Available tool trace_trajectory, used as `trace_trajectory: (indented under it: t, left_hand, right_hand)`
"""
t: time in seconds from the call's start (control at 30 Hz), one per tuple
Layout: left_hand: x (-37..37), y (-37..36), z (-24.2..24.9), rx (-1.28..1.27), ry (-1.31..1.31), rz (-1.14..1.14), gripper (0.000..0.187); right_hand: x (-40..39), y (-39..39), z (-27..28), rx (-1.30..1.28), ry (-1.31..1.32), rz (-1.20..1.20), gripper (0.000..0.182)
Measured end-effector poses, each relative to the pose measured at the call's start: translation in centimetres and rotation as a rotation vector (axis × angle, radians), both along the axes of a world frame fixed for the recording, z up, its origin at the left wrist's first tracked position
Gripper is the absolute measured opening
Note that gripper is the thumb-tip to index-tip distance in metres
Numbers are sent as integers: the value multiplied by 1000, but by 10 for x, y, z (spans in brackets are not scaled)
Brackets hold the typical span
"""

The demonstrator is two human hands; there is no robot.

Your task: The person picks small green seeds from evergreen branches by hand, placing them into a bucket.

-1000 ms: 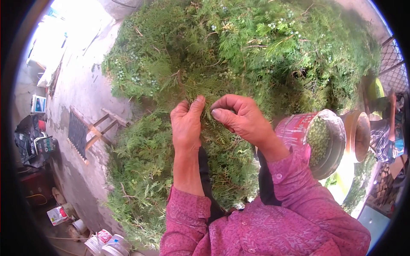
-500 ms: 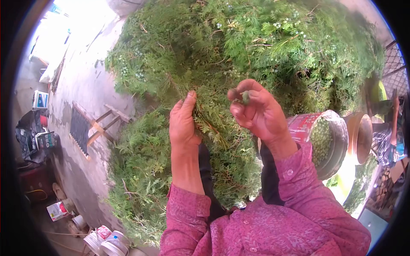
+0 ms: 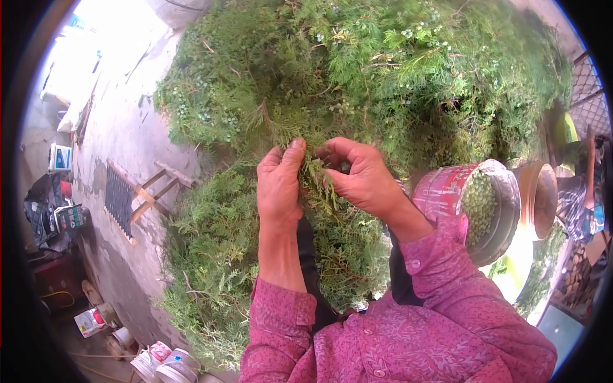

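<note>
My left hand (image 3: 279, 185) is closed on an evergreen sprig (image 3: 314, 185) with flat, scaly green leaves, its thumb pressed over the stem. From the other side, my right hand (image 3: 361, 175) pinches at the same sprig with bent fingers and thumb. Its fingertips are partly hidden in the leaves, so I cannot see whether small green cones are in them. Below and around both hands lies a large heap of cut evergreen branches (image 3: 217, 242), some bearing pale bluish-green cones.
At my right, a tilted red-and-white bucket (image 3: 440, 191) contains many small green cones (image 3: 479, 203). Beside it stands a tan container (image 3: 536, 198). A small wooden-framed stool (image 3: 143, 198) lies on the concrete floor at left, with white buckets (image 3: 172, 367) at lower left.
My right hand has moved left and down to the sprig; half a second ago it held small green cones, raised apart from it. My left hand keeps its grip nearly in place.
</note>
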State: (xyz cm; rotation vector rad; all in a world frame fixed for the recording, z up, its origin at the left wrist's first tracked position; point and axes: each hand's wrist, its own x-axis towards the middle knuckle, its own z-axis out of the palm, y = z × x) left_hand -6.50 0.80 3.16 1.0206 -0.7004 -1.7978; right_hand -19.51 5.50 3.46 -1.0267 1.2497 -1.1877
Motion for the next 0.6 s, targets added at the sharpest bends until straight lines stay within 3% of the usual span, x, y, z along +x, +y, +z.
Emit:
trace_trajectory:
  t: [0.1,0.17,0.2,0.27,0.3,0.4,0.6]
  left_hand:
    - [0,0,0,-33,-49,-33,15]
    - [-3,-1,5,9,-54,74,13]
    - [4,-3,1,9,-55,74,13]
    - [22,-9,-9,123,194,125,14]
    - [15,-11,2,261,42,291,17]
    - [30,-12,-1,404,167,309,17]
    - [26,-21,-8,358,184,449,17]
  right_hand:
    - [0,1,4,-30,-1,8,19]
    - [-4,3,21,124,-432,133,15]
    - [-10,3,17,124,-433,133,15]
    - [-24,3,3,138,-911,317,13]
    - [-25,3,7,137,-913,319,13]
    - [-27,3,19,121,-989,143,12]
    - [-26,1,8,235,-736,37,13]
